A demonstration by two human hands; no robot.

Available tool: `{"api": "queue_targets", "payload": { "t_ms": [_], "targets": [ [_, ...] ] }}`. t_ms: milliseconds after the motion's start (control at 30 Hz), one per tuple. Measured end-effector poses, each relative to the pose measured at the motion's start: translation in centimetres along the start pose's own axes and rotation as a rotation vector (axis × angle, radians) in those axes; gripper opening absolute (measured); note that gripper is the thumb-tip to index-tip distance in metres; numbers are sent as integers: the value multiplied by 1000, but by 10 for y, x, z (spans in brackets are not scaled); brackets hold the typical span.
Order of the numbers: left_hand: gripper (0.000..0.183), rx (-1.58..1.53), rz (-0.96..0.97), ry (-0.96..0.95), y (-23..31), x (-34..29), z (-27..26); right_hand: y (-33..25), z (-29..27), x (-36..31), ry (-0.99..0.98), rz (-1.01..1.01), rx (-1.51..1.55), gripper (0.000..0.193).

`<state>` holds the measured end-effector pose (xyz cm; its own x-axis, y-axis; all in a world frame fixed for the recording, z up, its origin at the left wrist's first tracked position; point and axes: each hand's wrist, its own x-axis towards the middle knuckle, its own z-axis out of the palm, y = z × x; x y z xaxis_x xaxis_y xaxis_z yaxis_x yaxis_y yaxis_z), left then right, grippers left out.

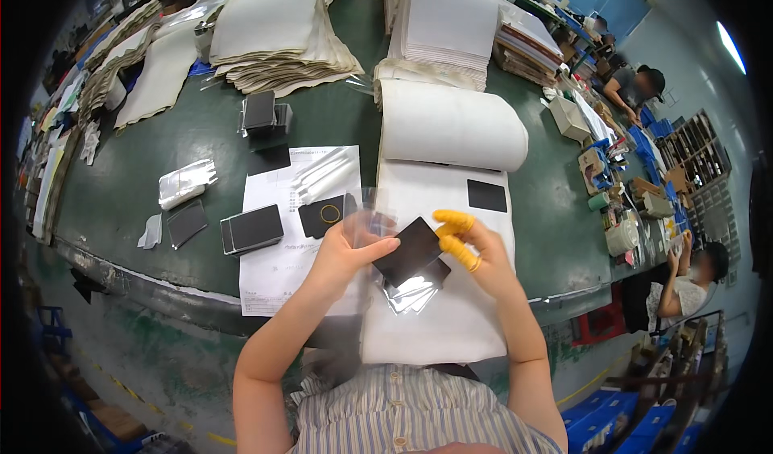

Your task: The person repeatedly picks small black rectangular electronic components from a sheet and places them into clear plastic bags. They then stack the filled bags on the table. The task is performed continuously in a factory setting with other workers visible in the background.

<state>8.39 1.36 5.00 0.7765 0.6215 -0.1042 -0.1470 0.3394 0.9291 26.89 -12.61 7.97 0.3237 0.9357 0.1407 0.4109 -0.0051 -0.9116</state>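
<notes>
My left hand [352, 248] pinches a clear plastic sleeve [366, 224] and the left edge of a black rectangular card [411, 251]. On the card's right edge rests my right hand [471, 244], with yellow rubber cots on its fingertips. Beneath the card lies a small pile of clear-sleeved black cards [415, 289] on a large white sheet stack [447, 277]. One more black card [486, 195] lies farther up that stack.
On the green table [137, 204] lie a printed paper [278, 236], black card piles [252, 228], a yellow rubber band [329, 212], clear sleeves [186, 182] and tall white sheet stacks [282, 31]. Other people [684, 285] sit at the right, beside cluttered boxes.
</notes>
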Motion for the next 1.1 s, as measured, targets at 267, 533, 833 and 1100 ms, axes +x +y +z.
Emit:
{"api": "queue_targets", "payload": {
  "t_ms": [267,533,833,1100],
  "targets": [
    [33,127,-8,-74,-7,1,5,61,-77,28,315,-4,-946,43],
    [18,391,260,-66,-9,-6,17,70,-100,5,182,77,-733,54],
    [23,649,198,-105,-24,-1,10,37,-101,1,201,216,-767,62],
    [22,234,31,-218,-17,-6,12,10,-61,-18,353,-147,-779,54]
  ]
}}
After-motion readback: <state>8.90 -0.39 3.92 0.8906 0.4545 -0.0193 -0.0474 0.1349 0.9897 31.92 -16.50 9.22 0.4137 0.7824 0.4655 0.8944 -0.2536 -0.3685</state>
